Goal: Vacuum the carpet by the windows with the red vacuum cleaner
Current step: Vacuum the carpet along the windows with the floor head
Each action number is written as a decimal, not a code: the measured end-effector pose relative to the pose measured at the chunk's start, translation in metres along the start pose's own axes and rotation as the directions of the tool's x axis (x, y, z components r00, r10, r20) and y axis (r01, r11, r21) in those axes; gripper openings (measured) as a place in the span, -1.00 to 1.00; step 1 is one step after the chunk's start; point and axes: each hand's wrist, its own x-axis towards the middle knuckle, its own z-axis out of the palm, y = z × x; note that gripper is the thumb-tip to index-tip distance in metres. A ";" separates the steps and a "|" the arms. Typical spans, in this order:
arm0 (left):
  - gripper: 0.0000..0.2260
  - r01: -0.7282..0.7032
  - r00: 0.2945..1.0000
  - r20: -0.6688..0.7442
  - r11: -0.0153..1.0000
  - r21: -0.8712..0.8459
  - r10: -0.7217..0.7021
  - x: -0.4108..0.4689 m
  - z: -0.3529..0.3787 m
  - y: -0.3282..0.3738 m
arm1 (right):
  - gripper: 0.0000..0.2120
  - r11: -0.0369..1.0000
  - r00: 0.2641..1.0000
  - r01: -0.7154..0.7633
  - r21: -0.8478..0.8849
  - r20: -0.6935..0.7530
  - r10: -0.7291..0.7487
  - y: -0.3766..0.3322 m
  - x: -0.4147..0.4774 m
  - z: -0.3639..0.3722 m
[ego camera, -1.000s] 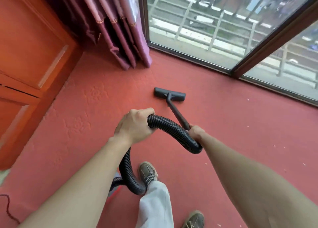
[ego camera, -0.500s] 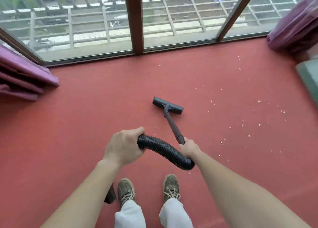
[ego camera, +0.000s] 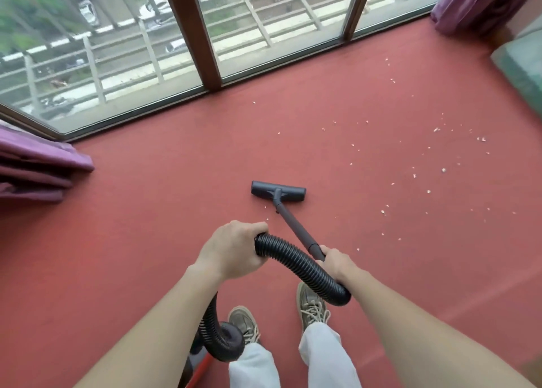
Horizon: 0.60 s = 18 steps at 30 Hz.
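The black floor head (ego camera: 278, 195) of the vacuum lies flat on the red carpet (ego camera: 152, 235), in front of my feet. Its dark wand (ego camera: 294, 229) slants back to my right hand (ego camera: 337, 263), which grips the wand's upper end. My left hand (ego camera: 231, 250) is closed around the black ribbed hose (ego camera: 299, 266), which loops down past my left leg to the red vacuum body (ego camera: 199, 367), mostly hidden under my arm. Pale crumbs (ego camera: 410, 167) are scattered on the carpet to the right of the head.
Floor-to-ceiling windows (ego camera: 132, 50) with brown frames run along the far edge of the carpet. Purple curtains hang at the left (ego camera: 38, 164) and at the top right (ego camera: 475, 3). A green-grey surface (ego camera: 522, 68) juts in at the right edge.
The view has swung from the left corner with the wooden cabinet round to face the windows. The floor head now points straighter ahead, with the crumbs in sight. Both hands keep their grip.
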 end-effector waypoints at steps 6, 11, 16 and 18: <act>-0.83 0.094 0.994 -0.058 0.994 -0.057 -0.097 -0.028 -0.002 -0.026 | -0.65 0.999 0.999 -0.018 0.027 -0.037 0.019 -0.032 0.015 0.017; -0.76 0.155 0.982 -0.100 0.985 -0.073 -0.162 -0.067 0.005 -0.031 | -0.68 1.000 0.998 -0.023 -0.013 -0.064 0.022 -0.035 0.024 0.045; -0.83 0.279 0.946 -0.110 0.938 -0.207 -0.305 -0.110 0.047 -0.005 | -0.62 0.983 0.999 0.035 -0.178 -0.005 -0.036 -0.008 0.005 0.051; -0.83 0.288 0.943 -0.105 0.933 -0.216 -0.315 -0.126 0.063 0.013 | -0.58 0.964 0.999 0.038 -0.263 0.034 -0.030 0.011 -0.014 0.054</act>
